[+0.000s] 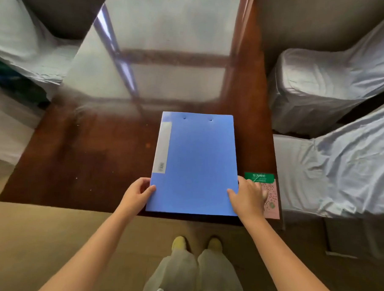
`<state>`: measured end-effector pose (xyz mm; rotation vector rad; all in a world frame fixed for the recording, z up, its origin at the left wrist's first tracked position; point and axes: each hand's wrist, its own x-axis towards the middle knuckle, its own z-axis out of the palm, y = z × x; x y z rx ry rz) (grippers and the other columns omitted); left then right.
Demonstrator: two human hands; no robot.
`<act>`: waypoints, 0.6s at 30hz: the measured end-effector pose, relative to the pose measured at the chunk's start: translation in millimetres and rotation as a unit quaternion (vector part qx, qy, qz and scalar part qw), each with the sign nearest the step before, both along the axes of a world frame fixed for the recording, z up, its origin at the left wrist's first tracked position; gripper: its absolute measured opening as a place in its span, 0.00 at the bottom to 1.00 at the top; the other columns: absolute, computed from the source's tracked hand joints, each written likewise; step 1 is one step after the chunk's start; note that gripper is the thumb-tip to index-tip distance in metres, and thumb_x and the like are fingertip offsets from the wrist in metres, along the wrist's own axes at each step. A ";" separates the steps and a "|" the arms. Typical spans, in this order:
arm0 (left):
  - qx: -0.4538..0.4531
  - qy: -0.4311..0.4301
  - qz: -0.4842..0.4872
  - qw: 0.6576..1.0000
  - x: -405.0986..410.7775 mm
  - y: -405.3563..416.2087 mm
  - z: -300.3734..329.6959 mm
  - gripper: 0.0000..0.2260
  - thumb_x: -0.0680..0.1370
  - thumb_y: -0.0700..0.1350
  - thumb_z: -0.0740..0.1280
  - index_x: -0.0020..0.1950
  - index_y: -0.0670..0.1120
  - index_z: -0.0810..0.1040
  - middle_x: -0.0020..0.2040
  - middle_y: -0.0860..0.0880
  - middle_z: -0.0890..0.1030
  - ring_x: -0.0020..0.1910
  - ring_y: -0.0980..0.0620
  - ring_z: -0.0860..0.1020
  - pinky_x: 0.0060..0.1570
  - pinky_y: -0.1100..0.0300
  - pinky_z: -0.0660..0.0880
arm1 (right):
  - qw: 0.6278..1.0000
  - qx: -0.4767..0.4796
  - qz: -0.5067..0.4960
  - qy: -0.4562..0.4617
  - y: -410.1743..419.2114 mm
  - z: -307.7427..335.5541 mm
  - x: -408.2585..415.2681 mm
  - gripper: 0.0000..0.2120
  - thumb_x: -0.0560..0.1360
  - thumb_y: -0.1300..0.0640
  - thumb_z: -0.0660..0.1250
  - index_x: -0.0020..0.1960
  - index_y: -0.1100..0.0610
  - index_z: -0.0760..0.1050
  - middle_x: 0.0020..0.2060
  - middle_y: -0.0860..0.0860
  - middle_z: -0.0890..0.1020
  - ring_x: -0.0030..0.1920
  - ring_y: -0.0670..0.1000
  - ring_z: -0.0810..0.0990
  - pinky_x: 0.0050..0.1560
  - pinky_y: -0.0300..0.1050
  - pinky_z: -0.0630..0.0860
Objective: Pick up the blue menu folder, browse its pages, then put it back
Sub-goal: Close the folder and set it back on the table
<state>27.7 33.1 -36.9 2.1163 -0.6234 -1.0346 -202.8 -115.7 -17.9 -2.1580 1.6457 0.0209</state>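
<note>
The blue menu folder (197, 163) lies closed and flat near the front right of a glossy dark wooden table (87, 154), its white spine label on the left. My left hand (138, 192) grips the folder's lower left edge, thumb on the cover. My right hand (248, 197) holds the lower right edge, thumb on top and fingers at the side. The folder's near edge is level with the table's front edge.
A pink card with a green header (270, 192) lies on the table's front right corner, partly under my right hand. Chairs in pale fabric covers stand to the right (331, 164) and left (19, 41). My legs and shoes show below the table edge.
</note>
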 end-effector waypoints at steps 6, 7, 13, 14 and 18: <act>0.003 -0.161 -0.051 0.986 0.4 -6.4 -3.3 0.08 0.75 0.41 0.67 0.53 0.41 0.79 0.34 0.53 0.74 0.31 0.57 0.73 0.29 0.70 0.67 | 0.998 -0.015 0.027 0.056 3.1 -11.5 -0.1 0.13 0.75 0.47 0.63 0.55 0.54 0.73 0.50 0.53 0.80 0.53 0.54 0.74 0.55 0.51 0.64; 0.008 -0.179 -0.045 0.983 -0.5 -6.4 -5.0 0.12 0.75 0.41 0.69 0.58 0.41 0.78 0.37 0.50 0.73 0.32 0.57 0.72 0.33 0.71 0.68 | 0.997 -0.017 0.030 0.062 3.5 -12.4 -1.2 0.15 0.74 0.47 0.64 0.56 0.54 0.72 0.52 0.53 0.80 0.54 0.53 0.74 0.55 0.51 0.64; -0.039 -0.311 -0.166 0.935 -17.8 8.7 -3.7 0.30 0.69 0.45 0.75 0.68 0.43 0.69 0.66 0.41 0.72 0.65 0.43 0.70 0.62 0.49 0.70 | 0.976 -0.101 0.188 0.046 21.6 -15.3 -16.2 0.31 0.67 0.47 0.73 0.66 0.56 0.70 0.64 0.56 0.75 0.65 0.58 0.72 0.60 0.58 0.69; -0.048 -0.336 -0.231 0.912 -21.5 13.8 -3.9 0.31 0.67 0.46 0.76 0.68 0.44 0.71 0.67 0.40 0.72 0.66 0.41 0.70 0.63 0.47 0.69 | 0.965 -0.101 0.238 0.053 25.6 -17.5 -20.2 0.32 0.67 0.47 0.74 0.67 0.56 0.70 0.66 0.56 0.74 0.67 0.58 0.70 0.63 0.60 0.67; -0.004 -0.354 -0.378 0.855 -30.1 25.3 -9.2 0.33 0.64 0.48 0.78 0.67 0.47 0.72 0.70 0.42 0.71 0.70 0.39 0.66 0.63 0.40 0.70 | 0.944 -0.057 0.320 0.060 32.8 -28.9 -31.1 0.32 0.71 0.43 0.67 0.71 0.54 0.64 0.71 0.54 0.66 0.72 0.55 0.61 0.70 0.56 0.49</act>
